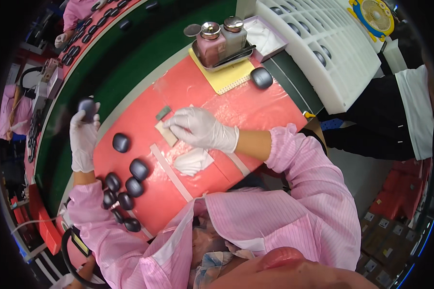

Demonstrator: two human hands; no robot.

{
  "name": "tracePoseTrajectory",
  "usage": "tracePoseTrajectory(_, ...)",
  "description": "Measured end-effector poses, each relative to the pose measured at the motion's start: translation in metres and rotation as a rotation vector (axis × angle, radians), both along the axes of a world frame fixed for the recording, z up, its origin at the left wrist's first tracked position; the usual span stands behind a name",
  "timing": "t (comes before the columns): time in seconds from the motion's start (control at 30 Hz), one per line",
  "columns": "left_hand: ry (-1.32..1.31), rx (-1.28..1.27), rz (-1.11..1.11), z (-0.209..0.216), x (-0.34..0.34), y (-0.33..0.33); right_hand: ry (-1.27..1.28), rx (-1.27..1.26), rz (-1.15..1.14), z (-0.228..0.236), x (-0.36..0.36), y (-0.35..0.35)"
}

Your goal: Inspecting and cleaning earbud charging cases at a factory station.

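My left hand, in a white glove, holds up a dark rounded case at the left, over the edge of the red mat. My right hand, gloved too, is closed with its fingertips together at a small beige block on the mat; whatever they may pinch is hidden. Just beyond the block lies a small green block. A folded white cloth rests nearer to me. Several more dark cases lie on the mat at the left, one of them closest to my left hand.
A metal tray with two pump bottles stands on a yellow pad at the back. Beside it sits another dark case. A white slotted rack is at the back right. A green conveyor belt runs behind the mat; a person stands at right.
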State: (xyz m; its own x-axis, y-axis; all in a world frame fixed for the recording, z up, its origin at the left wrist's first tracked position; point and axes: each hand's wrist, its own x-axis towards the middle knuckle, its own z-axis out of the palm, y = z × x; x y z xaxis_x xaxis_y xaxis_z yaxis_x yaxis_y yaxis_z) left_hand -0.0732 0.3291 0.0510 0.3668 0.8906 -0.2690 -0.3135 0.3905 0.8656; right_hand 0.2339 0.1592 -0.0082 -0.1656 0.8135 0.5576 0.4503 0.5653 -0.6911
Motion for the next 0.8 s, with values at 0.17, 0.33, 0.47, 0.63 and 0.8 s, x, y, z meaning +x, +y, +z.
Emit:
tracePoseTrajectory(0.17,0.336,0.121,-0.144,0.029,0.072,-0.164,0.306,-0.229,0.217,0.040,-0.014,-0.011)
tracePoseTrajectory(0.33,0.235,0.311,0.221,0.003,0.096,-0.224,0.405,-0.611,0.470,0.055,-0.036,-0.022)
tracePoseTrajectory(0.47,0.100,0.341,0.402,-0.024,0.101,-0.234,0.572,-0.714,0.330,0.040,-0.052,-0.031)
tracePoseTrajectory(0.63,0.077,0.302,0.329,-0.041,0.104,-0.235,0.470,-0.721,0.291,0.032,-0.043,-0.024)
tracePoseTrajectory(0.8,0.024,0.144,0.300,-0.044,0.106,-0.233,0.442,-0.518,0.322,0.022,-0.042,-0.022)
